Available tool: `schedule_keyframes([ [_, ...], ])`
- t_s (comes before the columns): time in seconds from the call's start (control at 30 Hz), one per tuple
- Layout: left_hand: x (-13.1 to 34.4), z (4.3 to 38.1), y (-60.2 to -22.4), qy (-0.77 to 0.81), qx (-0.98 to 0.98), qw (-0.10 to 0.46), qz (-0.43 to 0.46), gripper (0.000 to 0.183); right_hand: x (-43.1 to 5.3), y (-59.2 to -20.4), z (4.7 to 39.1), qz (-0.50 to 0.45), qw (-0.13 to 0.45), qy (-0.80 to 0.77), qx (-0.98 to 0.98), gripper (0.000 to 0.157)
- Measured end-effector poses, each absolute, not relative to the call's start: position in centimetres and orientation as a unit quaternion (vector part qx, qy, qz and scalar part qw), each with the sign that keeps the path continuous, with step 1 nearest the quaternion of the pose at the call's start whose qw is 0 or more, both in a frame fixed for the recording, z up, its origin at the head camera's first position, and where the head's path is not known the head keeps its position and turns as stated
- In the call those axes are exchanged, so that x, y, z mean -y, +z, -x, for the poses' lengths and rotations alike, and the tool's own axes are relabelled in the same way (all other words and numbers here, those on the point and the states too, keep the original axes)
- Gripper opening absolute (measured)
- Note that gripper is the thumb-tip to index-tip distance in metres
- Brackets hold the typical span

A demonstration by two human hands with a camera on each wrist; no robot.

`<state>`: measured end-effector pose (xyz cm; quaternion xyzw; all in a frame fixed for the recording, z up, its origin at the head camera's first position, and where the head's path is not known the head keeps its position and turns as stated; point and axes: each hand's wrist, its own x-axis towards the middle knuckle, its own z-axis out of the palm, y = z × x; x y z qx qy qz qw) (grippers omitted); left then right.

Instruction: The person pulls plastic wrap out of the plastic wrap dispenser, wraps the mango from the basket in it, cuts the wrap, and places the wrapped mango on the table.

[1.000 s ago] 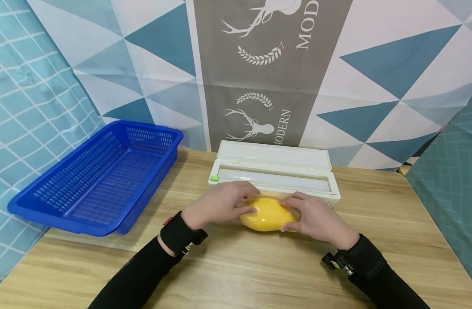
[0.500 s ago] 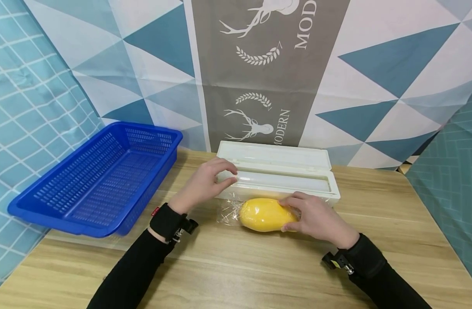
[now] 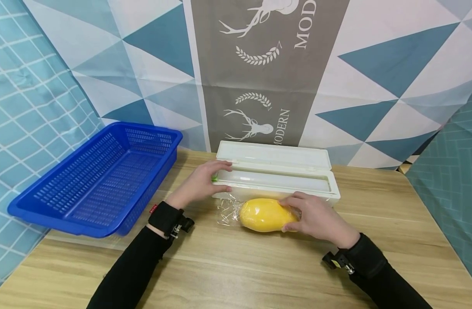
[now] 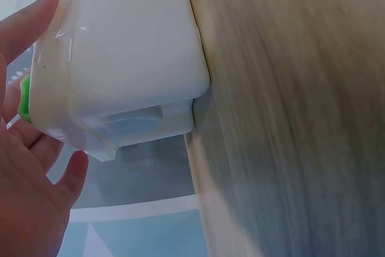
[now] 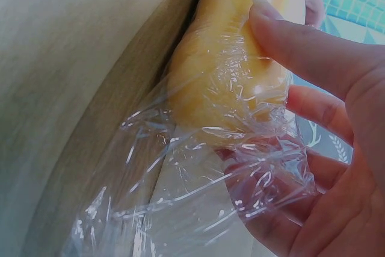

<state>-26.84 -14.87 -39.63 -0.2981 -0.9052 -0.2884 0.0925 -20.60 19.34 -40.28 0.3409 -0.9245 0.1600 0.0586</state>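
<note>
A smooth, elongated yellow fruit (image 3: pixel 260 215), wrapped in clear plastic wrap (image 5: pixel 222 203), lies on the table at centre. My right hand (image 3: pixel 315 219) holds its right end, thumb in front and fingers behind. Loose wrap bunches at both ends of the fruit. Behind it stands a white plastic wrap dispenser (image 3: pixel 276 191) with its lid (image 3: pixel 274 154) raised and a roll (image 3: pixel 280 180) inside. My left hand (image 3: pixel 199 182) grips the dispenser's left end. In the left wrist view the thumb presses its front wall, and other fingers reach round the end by a green slider (image 4: pixel 24 97).
At the left a blue plastic basket (image 3: pixel 143 206) with slotted walls sits near the tiled-pattern cloth. A patterned backdrop (image 3: pixel 255 64) rises right behind the dispenser. Wooden tabletop (image 3: pixel 251 274) extends in front of the fruit and to the right.
My left hand let go of the fruit's left end, moved left and back, and took hold of the dispenser's left end. My right hand has stayed on the fruit.
</note>
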Motion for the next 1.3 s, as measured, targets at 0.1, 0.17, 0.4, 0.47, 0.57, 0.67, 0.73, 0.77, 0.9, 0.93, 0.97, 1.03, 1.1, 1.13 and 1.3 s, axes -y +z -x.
schedule_keyframes([
  [0.1, 15.1, 27.1, -39.8, -0.301, 0.899, 0.089, 0.307, 0.056, -19.4, -40.2, 20.6, -0.338, 0.058, 0.156, 0.926, 0.065],
  [0.17, 15.3, 27.2, -39.9, -0.309, 0.895, 0.081, 0.312, 0.057, -19.4, -40.1, 20.6, -0.335, 0.058, 0.154, 0.928, 0.066],
  [0.4, 16.2, 27.6, -40.5, -0.312, 0.894, 0.049, 0.319, 0.060, -19.4, -40.1, 20.2, -0.342, 0.051, 0.130, 0.929, 0.067],
  [0.47, 16.5, 27.6, -40.6, -0.312, 0.892, 0.047, 0.323, 0.060, -19.4, -40.0, 20.1, -0.346, 0.043, 0.128, 0.929, 0.066],
  [0.57, 16.8, 27.5, -40.7, -0.316, 0.890, 0.047, 0.326, 0.060, -19.4, -39.6, 20.0, -0.351, 0.031, 0.138, 0.926, 0.058],
  [0.67, 17.0, 27.5, -40.7, -0.322, 0.889, 0.049, 0.322, 0.060, -19.3, -38.8, 20.1, -0.350, 0.036, 0.155, 0.923, 0.046],
  [0.73, 17.1, 27.5, -40.6, -0.322, 0.890, 0.048, 0.319, 0.061, -19.1, -38.2, 20.4, -0.351, 0.045, 0.171, 0.919, 0.037],
  [0.77, 17.1, 27.5, -40.6, -0.322, 0.890, 0.048, 0.319, 0.061, -18.9, -37.8, 20.5, -0.351, 0.050, 0.179, 0.918, 0.033],
  [0.9, 16.9, 27.7, -40.4, -0.319, 0.891, 0.050, 0.320, 0.062, -17.5, -36.7, 21.6, -0.360, 0.065, 0.207, 0.907, 0.019],
  [0.93, 16.8, 27.8, -40.4, -0.319, 0.890, 0.050, 0.321, 0.062, -16.9, -36.5, 22.0, -0.364, 0.067, 0.214, 0.904, 0.017],
  [0.97, 16.8, 27.8, -40.4, -0.320, 0.890, 0.050, 0.322, 0.062, -16.3, -36.3, 22.4, -0.368, 0.069, 0.218, 0.901, 0.015],
  [1.03, 16.7, 27.9, -40.4, -0.320, 0.890, 0.049, 0.321, 0.062, -15.0, -36.1, 23.3, -0.382, 0.073, 0.224, 0.894, 0.013],
  [1.1, 16.8, 27.8, -40.4, -0.322, 0.889, 0.048, 0.321, 0.064, -13.4, -35.9, 24.2, -0.400, 0.078, 0.221, 0.886, 0.012],
  [1.13, 16.8, 27.8, -40.4, -0.323, 0.889, 0.047, 0.320, 0.064, -12.7, -35.8, 24.6, -0.409, 0.079, 0.219, 0.882, 0.012],
  [1.3, 16.8, 27.8, -40.4, -0.328, 0.890, 0.043, 0.313, 0.071, -8.9, -35.3, 26.1, -0.447, 0.080, 0.196, 0.869, 0.011],
])
